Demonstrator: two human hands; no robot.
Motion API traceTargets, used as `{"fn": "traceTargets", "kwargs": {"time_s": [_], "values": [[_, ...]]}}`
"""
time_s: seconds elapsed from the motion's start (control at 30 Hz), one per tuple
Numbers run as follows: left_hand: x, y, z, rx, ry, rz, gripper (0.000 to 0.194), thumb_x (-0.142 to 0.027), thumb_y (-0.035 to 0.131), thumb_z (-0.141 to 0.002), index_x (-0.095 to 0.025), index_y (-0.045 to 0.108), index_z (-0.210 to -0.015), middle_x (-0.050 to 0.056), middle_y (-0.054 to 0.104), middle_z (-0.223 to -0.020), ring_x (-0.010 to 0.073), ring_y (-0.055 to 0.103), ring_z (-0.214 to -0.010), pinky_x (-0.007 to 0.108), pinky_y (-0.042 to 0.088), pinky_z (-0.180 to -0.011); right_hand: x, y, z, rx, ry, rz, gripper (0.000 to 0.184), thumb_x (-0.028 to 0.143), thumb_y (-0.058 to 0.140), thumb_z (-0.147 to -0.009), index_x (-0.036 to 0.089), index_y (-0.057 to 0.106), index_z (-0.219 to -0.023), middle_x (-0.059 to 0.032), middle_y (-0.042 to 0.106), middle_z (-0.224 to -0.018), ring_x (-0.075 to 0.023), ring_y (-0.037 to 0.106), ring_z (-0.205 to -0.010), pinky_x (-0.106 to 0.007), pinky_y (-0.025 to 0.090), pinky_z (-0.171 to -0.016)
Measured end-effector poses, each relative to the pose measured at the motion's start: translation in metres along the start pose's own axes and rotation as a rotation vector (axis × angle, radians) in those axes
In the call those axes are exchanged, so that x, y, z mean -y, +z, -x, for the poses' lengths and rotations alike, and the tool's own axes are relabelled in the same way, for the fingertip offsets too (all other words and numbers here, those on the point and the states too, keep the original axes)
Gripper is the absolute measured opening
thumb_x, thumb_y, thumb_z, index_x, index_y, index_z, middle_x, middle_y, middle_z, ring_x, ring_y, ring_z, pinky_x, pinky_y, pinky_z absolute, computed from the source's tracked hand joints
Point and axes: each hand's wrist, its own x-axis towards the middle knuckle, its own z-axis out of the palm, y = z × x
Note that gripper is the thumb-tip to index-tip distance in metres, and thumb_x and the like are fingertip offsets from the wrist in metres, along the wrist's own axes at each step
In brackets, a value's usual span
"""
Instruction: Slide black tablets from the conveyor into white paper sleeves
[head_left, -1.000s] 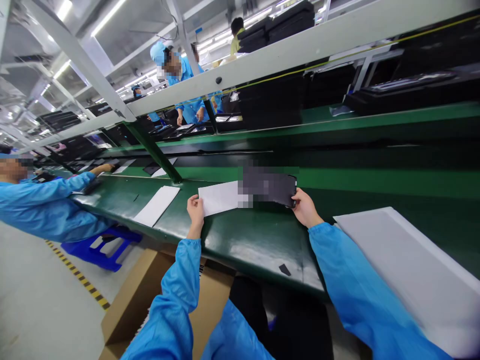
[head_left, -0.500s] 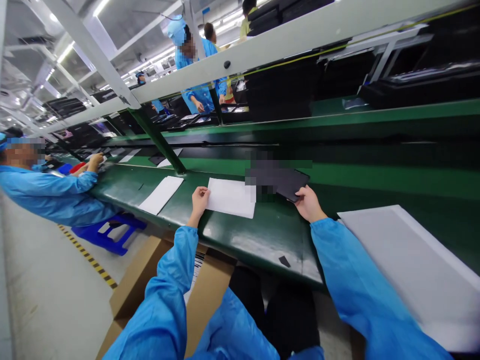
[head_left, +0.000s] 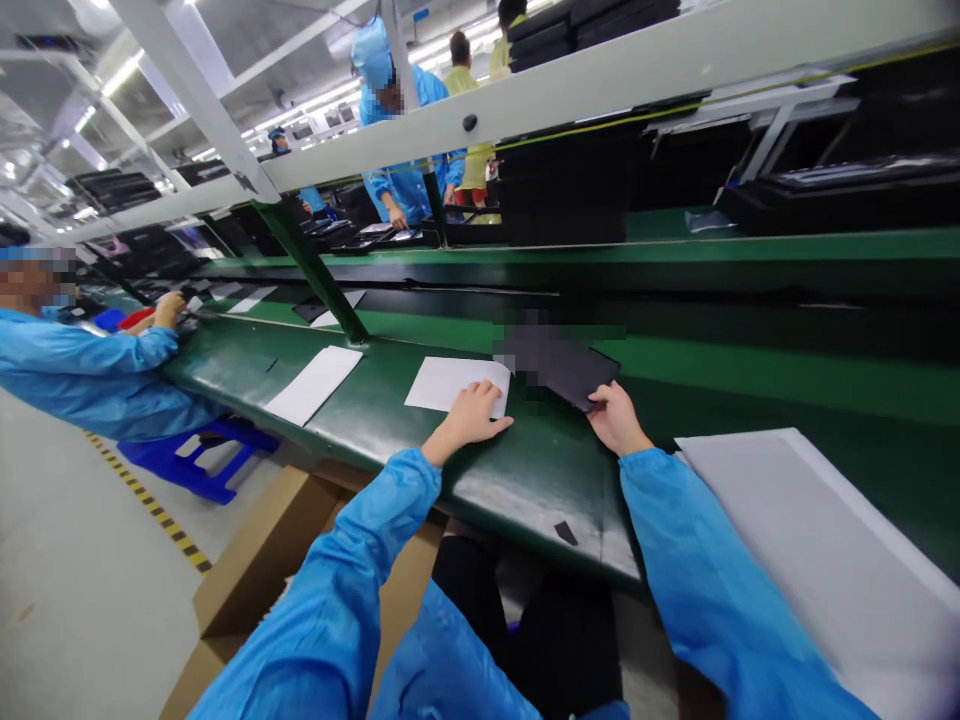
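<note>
My left hand (head_left: pixel 478 411) lies palm down on the right part of a white sheet (head_left: pixel 437 384), its fingers stretched out and the thumb spread to the side. My right hand (head_left: pixel 615 420) grips the near right corner of a thin dark rectangular panel (head_left: pixel 574 372) between thumb and fingers. Part of that panel is blurred out by blocks, so its exact kind cannot be told. The panel's left end comes close to the sheet's upper right corner. Both lie over the green bench (head_left: pixel 517 480).
A white stack of sheets (head_left: pixel 315 385) lies left; a large pale flat sheet (head_left: pixel 795 520) is by my right sleeve. A small black piece (head_left: pixel 565 533) rests near the bench edge. Below stands an open cardboard box (head_left: pixel 255 560). A co-worker (head_left: pixel 90 370) sits left; a green post (head_left: pixel 311 270) rises behind.
My left hand has left the sheet's left edge, where its fingers were pinched together, and moved right onto the sheet with fingers spread. My right hand still holds the panel in nearly the same place.
</note>
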Motion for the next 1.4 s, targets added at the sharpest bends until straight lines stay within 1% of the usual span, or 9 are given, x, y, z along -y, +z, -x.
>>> {"fn": "traceTargets", "kwargs": {"time_s": [0.1, 0.2, 0.3, 0.47, 0.63, 0.8, 0.93, 1.23, 1.4], "values": [[-0.017, -0.005, -0.023, 0.087, -0.086, -0.064, 0.033, -0.036, 0.064, -0.094, -0.017, 0.067, -0.120, 0.017, 0.067, -0.126, 0.0367, 0.061, -0.119, 0.047, 0.054, -0.093, 0.001, -0.001, 0.001, 0.018, -0.018, 0.030, 0.038, 0.013, 0.064, -0.048, 0.027, 0.056, -0.082, 0.0063, 0.071, -0.084, -0.0151, 0.068, -0.079, -0.023, 0.060, -0.063], [-0.015, -0.010, -0.041, 0.107, -0.154, -0.082, 0.026, -0.020, 0.060, -0.091, -0.015, 0.069, -0.115, 0.017, 0.072, -0.116, 0.0351, 0.063, -0.116, 0.044, 0.054, -0.090, 0.002, -0.001, 0.003, -0.001, -0.004, 0.057, 0.039, 0.013, 0.064, -0.048, 0.027, 0.059, -0.083, 0.0067, 0.073, -0.086, -0.0146, 0.068, -0.078, -0.023, 0.059, -0.064], [-0.009, -0.007, -0.050, 0.065, -0.191, -0.042, 0.023, -0.015, 0.058, -0.091, -0.016, 0.070, -0.111, 0.016, 0.074, -0.108, 0.0333, 0.064, -0.114, 0.042, 0.052, -0.091, 0.003, 0.000, 0.006, -0.047, 0.024, 0.074, 0.043, 0.012, 0.065, -0.047, 0.028, 0.062, -0.086, 0.0081, 0.073, -0.088, -0.0128, 0.066, -0.078, -0.021, 0.057, -0.062], [0.009, 0.004, -0.051, -0.023, -0.257, 0.141, 0.020, -0.026, 0.053, -0.101, -0.020, 0.071, -0.099, 0.012, 0.076, -0.096, 0.0319, 0.065, -0.111, 0.045, 0.048, -0.095, 0.004, -0.002, 0.009, -0.033, 0.017, 0.135, 0.048, 0.012, 0.067, -0.048, 0.030, 0.066, -0.092, 0.0072, 0.074, -0.092, -0.0150, 0.068, -0.083, -0.024, 0.058, -0.066], [0.035, 0.007, -0.051, -0.122, -0.267, 0.268, 0.017, -0.020, 0.056, -0.096, -0.021, 0.072, -0.092, 0.009, 0.078, -0.100, 0.0297, 0.065, -0.110, 0.043, 0.047, -0.097, 0.003, -0.007, 0.009, -0.013, -0.007, 0.186, 0.047, 0.012, 0.069, -0.051, 0.029, 0.065, -0.094, 0.0062, 0.074, -0.094, -0.0161, 0.070, -0.085, -0.026, 0.059, -0.069], [0.052, 0.004, -0.051, -0.251, -0.299, 0.387, 0.014, -0.018, 0.060, -0.090, -0.020, 0.072, -0.083, 0.005, 0.071, -0.078, 0.0215, 0.065, -0.081, 0.032, 0.046, -0.080, 0.002, -0.007, 0.011, -0.001, -0.029, 0.238, 0.046, 0.012, 0.071, -0.054, 0.029, 0.065, -0.096, 0.0054, 0.074, -0.096, -0.0171, 0.071, -0.087, -0.027, 0.059, -0.072], [0.053, 0.005, -0.050, -0.281, -0.330, 0.445, 0.013, -0.023, 0.061, -0.091, -0.020, 0.073, -0.087, 0.002, 0.065, -0.067, 0.0183, 0.059, -0.065, 0.029, 0.040, -0.068, 0.002, -0.004, 0.014, -0.010, -0.046, 0.248, 0.046, 0.011, 0.072, -0.055, 0.030, 0.064, -0.096, 0.0053, 0.075, -0.099, -0.0185, 0.071, -0.091, -0.029, 0.060, -0.073], [0.047, 0.013, -0.049, -0.214, -0.283, 0.437, 0.010, -0.022, 0.061, -0.091, -0.021, 0.067, -0.082, 0.005, 0.072, -0.077, 0.0203, 0.063, -0.071, 0.030, 0.043, -0.069, 0.002, 0.004, 0.017, -0.022, -0.048, 0.234, 0.047, 0.011, 0.074, -0.053, 0.030, 0.063, -0.094, 0.0059, 0.074, -0.096, -0.0172, 0.070, -0.087, -0.026, 0.059, -0.068], [0.046, 0.012, -0.049, -0.273, -0.275, 0.491, 0.008, -0.017, 0.061, -0.089, -0.020, 0.064, -0.082, 0.003, 0.069, -0.074, 0.0184, 0.061, -0.069, 0.029, 0.042, -0.069, 0.003, 0.012, 0.020, -0.004, -0.045, 0.232, 0.054, 0.011, 0.077, -0.049, 0.031, 0.066, -0.098, 0.0072, 0.077, -0.098, -0.0177, 0.072, -0.090, -0.026, 0.060, -0.074]]}}
